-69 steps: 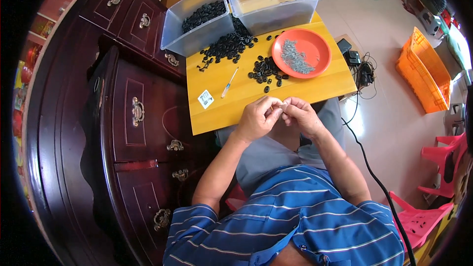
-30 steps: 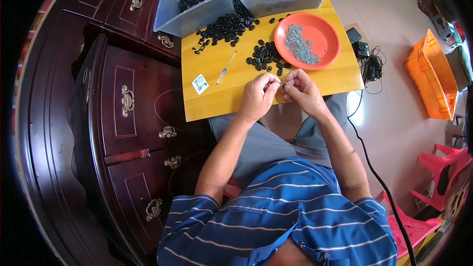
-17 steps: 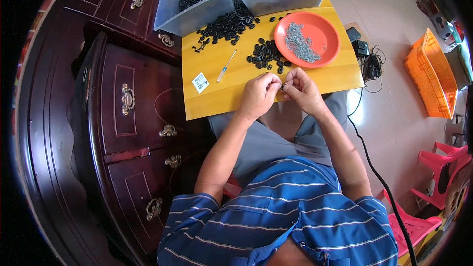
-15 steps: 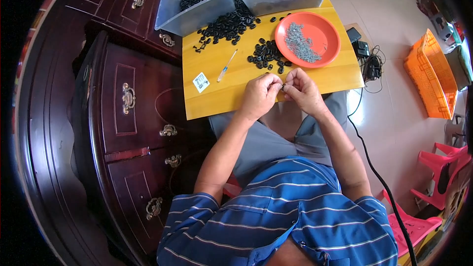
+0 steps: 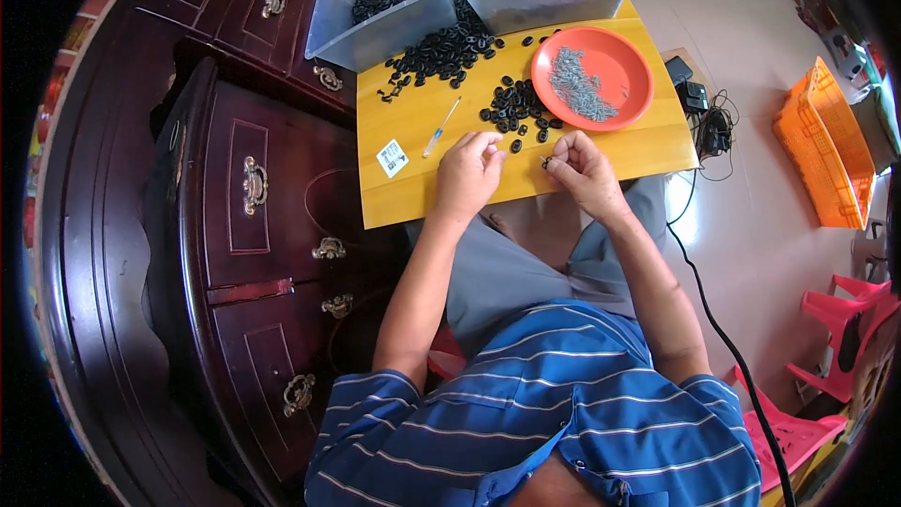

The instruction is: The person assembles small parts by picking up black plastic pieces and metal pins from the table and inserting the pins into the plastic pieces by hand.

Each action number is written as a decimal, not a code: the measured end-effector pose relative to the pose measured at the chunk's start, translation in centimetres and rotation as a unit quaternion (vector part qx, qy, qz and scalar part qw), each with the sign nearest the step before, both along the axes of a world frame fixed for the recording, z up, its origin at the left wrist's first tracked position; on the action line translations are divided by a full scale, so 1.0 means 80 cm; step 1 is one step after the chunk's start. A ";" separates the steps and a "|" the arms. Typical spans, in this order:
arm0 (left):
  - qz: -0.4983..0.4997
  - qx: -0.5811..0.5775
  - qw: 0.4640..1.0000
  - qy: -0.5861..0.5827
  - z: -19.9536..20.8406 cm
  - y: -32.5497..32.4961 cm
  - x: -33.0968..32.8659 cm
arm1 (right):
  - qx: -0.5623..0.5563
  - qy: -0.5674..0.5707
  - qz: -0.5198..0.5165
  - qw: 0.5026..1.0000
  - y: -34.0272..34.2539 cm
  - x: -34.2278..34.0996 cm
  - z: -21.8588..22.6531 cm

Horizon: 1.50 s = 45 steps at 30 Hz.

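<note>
Over the table's near edge, the left hand had thumb and forefinger close together; whether they held anything could not be told. Farther in, black pieces lay heaped. Rightward, apart from that hand, a small dark piece sat pinched by the right hand, its long axis unclear.

Free gap between left hand and right hand, over bare bench, closed off ahead by near scatter of black ovals. Bare strip right of right hand, below red plate. Only a narrow lane between pen-like tool and scatter. Far end blocked by left tub and right tub; left side walled by drawer cabinet.
</note>
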<state>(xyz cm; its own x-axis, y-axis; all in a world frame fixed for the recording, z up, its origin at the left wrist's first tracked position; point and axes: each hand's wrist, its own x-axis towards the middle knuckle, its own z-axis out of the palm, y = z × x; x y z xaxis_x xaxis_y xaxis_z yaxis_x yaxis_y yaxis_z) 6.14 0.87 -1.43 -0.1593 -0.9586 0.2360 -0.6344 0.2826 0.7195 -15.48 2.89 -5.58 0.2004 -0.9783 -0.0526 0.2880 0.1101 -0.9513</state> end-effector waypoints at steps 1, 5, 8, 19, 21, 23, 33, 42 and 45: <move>-0.007 -0.019 0.999 -0.040 0.000 -0.001 -0.003 | 0.003 -0.005 0.001 1.000 0.000 0.000 0.001; -0.020 -0.048 0.993 -0.104 -0.001 -0.006 -0.018 | 0.007 0.004 -0.002 1.000 0.000 -0.001 0.002; -0.008 -0.045 0.988 -0.150 -0.003 -0.008 -0.024 | 0.021 0.004 -0.002 1.000 0.000 -0.001 0.000; -0.040 -0.051 0.997 -0.035 -0.020 -0.009 -0.020 | 0.031 0.006 0.003 0.999 0.000 -0.001 0.007; -0.029 0.001 0.998 0.048 -0.024 -0.001 -0.019 | 0.035 0.003 -0.007 0.999 0.000 0.000 0.010; -0.018 0.053 0.990 0.130 -0.026 0.003 -0.020 | 0.035 0.006 -0.006 0.999 0.001 -0.001 0.010; -0.079 0.172 0.929 0.318 -0.040 0.002 -0.007 | 0.045 0.001 0.007 0.999 0.002 -0.001 0.006; -0.112 0.203 0.915 0.329 -0.040 0.001 -0.005 | 0.043 0.027 -0.002 0.999 0.000 0.003 0.005; -0.112 0.202 0.915 0.332 -0.042 0.002 -0.004 | 0.035 0.029 0.003 0.999 0.000 0.005 0.006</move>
